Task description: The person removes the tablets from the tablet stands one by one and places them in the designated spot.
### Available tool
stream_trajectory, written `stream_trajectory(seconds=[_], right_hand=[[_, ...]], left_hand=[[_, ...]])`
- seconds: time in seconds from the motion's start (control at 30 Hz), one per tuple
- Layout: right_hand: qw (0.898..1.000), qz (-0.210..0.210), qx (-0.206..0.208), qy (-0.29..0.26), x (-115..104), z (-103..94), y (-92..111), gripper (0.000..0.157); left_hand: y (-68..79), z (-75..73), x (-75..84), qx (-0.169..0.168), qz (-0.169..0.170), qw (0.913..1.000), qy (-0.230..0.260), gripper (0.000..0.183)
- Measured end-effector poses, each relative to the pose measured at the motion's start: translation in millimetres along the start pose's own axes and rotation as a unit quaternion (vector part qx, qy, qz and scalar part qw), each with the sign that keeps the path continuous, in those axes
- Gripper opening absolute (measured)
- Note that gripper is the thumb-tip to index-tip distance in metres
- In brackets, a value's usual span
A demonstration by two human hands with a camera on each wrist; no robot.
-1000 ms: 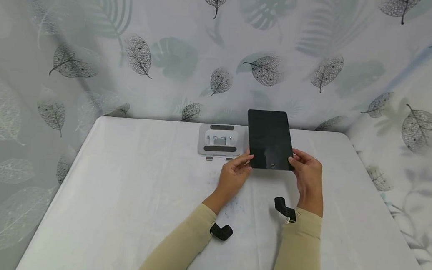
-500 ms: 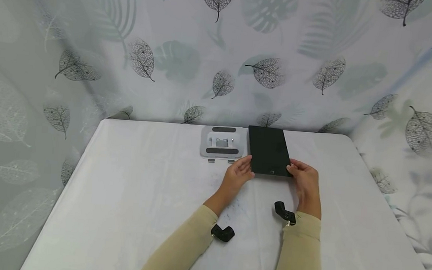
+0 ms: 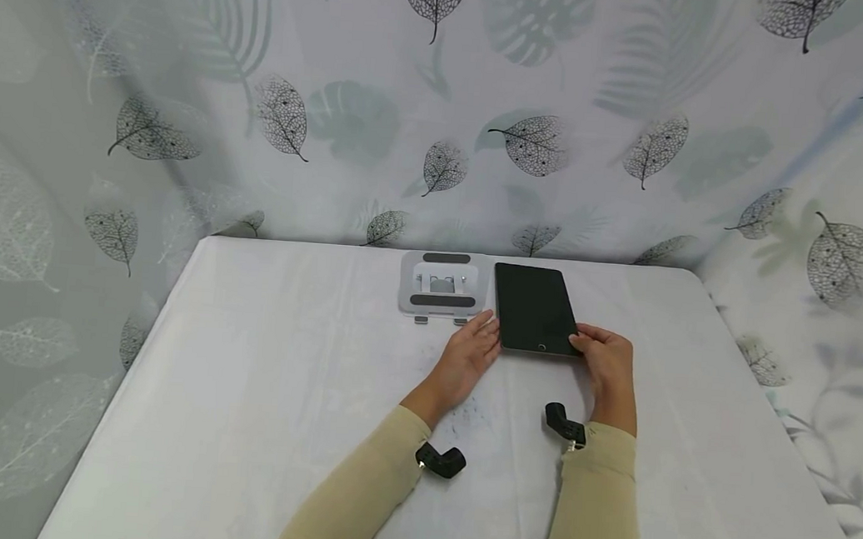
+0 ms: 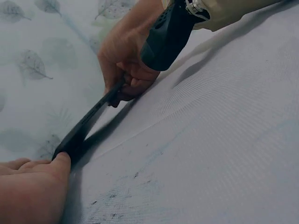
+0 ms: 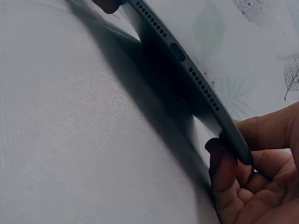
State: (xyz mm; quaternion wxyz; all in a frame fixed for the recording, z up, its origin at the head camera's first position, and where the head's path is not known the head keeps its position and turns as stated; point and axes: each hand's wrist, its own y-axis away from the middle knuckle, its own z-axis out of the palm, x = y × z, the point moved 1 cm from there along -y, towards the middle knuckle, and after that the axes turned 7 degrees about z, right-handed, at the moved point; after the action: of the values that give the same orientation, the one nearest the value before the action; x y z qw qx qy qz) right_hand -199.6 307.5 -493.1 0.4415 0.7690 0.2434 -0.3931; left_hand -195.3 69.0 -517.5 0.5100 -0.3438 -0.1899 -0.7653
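A black tablet [image 3: 536, 308] with a round home button lies face up near the table's back edge. In the right wrist view, its near edge [image 5: 180, 53], with port and speaker holes, is raised above the cloth over a dark shadow. My right hand [image 3: 607, 367] pinches the near right corner between thumb and fingers. My left hand [image 3: 464, 359] is at the left edge, its fingers mostly straight; in the left wrist view its thumb [image 4: 60, 163] touches the tablet's corner. A folded grey stand [image 3: 444, 285] with dark pads lies just left of the tablet.
A white cloth [image 3: 258, 391] covers the table. Leaf-patterned curtains [image 3: 366, 131] hang behind and at both sides. Black camera mounts [image 3: 442, 461] stick out from both wrists.
The tablet has come down from a raised, tilted position toward the table. The left hand, which gripped its lower left corner, has loosened and straightened; the right hand keeps its pinch.
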Motion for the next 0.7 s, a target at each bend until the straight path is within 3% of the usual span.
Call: stream_trajectory(seconds=[0.3, 0.7], right_hand=[[0.990, -0.056, 0.061, 0.116, -1.8, 0.8, 4.7, 0.039], [0.983, -0.069, 0.098, 0.140, -0.3, 4.5, 7.2, 0.037]], left_hand=[[0.3, 2.0, 2.4, -0.015, -0.030, 0.9971, 0.069, 0.070], [2.0, 3.3, 1.3, -0.033, -0.027, 0.9985, 0.035, 0.066]])
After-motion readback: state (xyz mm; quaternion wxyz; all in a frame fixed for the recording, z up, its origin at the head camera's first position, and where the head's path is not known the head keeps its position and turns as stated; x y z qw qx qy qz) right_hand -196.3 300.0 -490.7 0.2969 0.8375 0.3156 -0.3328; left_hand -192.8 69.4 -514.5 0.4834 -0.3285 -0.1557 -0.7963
